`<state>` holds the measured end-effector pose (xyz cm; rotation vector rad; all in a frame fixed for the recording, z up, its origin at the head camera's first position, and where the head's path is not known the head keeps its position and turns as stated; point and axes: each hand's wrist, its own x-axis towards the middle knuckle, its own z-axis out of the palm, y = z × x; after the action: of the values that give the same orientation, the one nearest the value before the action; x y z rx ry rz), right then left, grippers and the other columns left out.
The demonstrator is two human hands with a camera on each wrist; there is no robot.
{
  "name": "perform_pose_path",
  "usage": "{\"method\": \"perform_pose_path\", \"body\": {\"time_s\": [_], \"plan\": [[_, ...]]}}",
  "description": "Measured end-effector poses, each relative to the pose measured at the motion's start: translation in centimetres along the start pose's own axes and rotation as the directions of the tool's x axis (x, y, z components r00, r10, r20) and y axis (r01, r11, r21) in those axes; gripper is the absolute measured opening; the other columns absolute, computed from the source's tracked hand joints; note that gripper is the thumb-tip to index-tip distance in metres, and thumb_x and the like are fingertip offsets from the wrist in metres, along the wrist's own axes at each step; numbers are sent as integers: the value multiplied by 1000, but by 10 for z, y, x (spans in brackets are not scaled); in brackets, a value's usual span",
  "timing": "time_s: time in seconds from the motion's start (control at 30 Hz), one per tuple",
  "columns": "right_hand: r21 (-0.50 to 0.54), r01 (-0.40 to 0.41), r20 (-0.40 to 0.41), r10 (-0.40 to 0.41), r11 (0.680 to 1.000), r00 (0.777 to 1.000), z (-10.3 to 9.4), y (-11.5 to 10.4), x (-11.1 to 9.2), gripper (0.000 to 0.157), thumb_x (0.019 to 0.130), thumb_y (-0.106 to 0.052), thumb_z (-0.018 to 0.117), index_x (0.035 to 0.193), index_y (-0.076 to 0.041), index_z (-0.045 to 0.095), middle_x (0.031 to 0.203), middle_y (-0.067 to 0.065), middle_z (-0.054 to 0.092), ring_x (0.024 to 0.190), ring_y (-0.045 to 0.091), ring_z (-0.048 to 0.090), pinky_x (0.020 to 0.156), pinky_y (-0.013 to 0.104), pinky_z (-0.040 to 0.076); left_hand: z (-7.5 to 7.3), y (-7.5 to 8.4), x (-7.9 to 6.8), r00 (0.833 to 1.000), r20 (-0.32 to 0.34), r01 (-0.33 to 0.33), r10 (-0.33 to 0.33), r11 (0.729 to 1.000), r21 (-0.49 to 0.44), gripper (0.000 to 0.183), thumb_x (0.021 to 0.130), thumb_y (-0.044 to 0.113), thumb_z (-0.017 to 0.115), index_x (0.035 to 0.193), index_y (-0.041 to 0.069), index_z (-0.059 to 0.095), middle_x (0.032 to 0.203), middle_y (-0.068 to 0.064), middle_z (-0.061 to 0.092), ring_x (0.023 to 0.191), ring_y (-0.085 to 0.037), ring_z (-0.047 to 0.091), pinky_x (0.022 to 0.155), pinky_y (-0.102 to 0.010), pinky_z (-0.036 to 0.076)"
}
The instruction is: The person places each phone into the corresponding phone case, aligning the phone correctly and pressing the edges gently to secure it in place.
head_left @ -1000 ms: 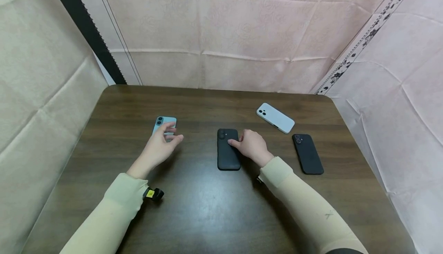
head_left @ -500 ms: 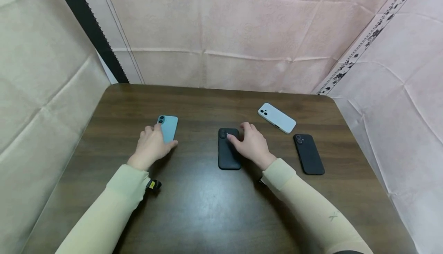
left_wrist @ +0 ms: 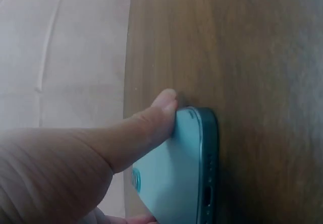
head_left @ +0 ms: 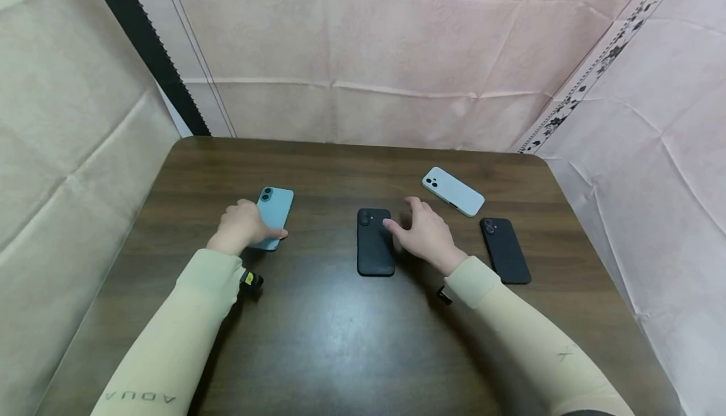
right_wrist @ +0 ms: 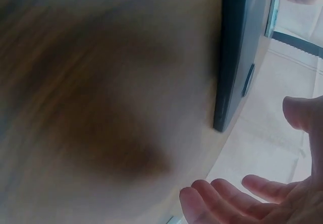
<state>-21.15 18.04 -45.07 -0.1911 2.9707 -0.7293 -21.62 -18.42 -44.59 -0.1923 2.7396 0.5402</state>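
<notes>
Now pinching the light blue phone [head_left: 276, 209] by opposite edges with the left hand [head_left: 242, 225], at left of the table [head_left: 317, 340], so probably secured; have eased the right hand [head_left: 426, 233], loose, holding nothing, rightward from the central black phone [head_left: 374, 244]; aiming the light blue phone's camera end [head_left: 266, 195] away, with long axis leaning slightly right

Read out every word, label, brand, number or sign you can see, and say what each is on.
"AQUA", upside down, second letter uncertain: left sleeve.
"X"-like mark, too unclear to read: right sleeve.
Yellow label on left wrist device: too small to read.
Blue phone, middle black phone, white phone, right black phone: no legible text.
</notes>
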Motion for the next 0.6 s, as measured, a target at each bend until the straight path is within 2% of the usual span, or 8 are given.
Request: {"method": "perform_pose_path", "body": {"time_s": [0.2, 0.37, 0.6], "plan": [[-15, -11, 12, 11, 1000, 1000, -9, 14, -2, 80, 87, -65, 56, 142, -9, 39, 133, 15, 52, 112, 31, 55, 92, 51, 47, -5, 1, 4, 998, 58, 9, -10, 1000, 17, 96, 73, 62, 73, 121, -16, 46, 103, -29, 45, 93, -41, 44, 71, -48, 45], [4, -3, 13, 3, 1000, 1000, -11, 19, -2, 80, 88, -63, 57, 141, -6, 39, 133, 16, 52, 113, 31, 55, 92, 51, 46, -6, 0, 7, 997, 76, 7, -11, 999, 49, 97, 74, 63, 71, 120, -18, 44, 100, -29, 44, 89, -40, 46, 70, -46, 44], [15, -12, 8, 12, 1000, 1000, -13, 21, -3, 80, 88, -61, 58, 141, -5, 38, 133, 15, 52, 113, 31, 55, 93, 51, 46, -4, 1, 7, 998, 60, 18, -19, 1000, 10, 103, 73, 62, 74, 124, -19, 35, 104, -30, 44, 91, -41, 46, 74, -49, 45]]}}
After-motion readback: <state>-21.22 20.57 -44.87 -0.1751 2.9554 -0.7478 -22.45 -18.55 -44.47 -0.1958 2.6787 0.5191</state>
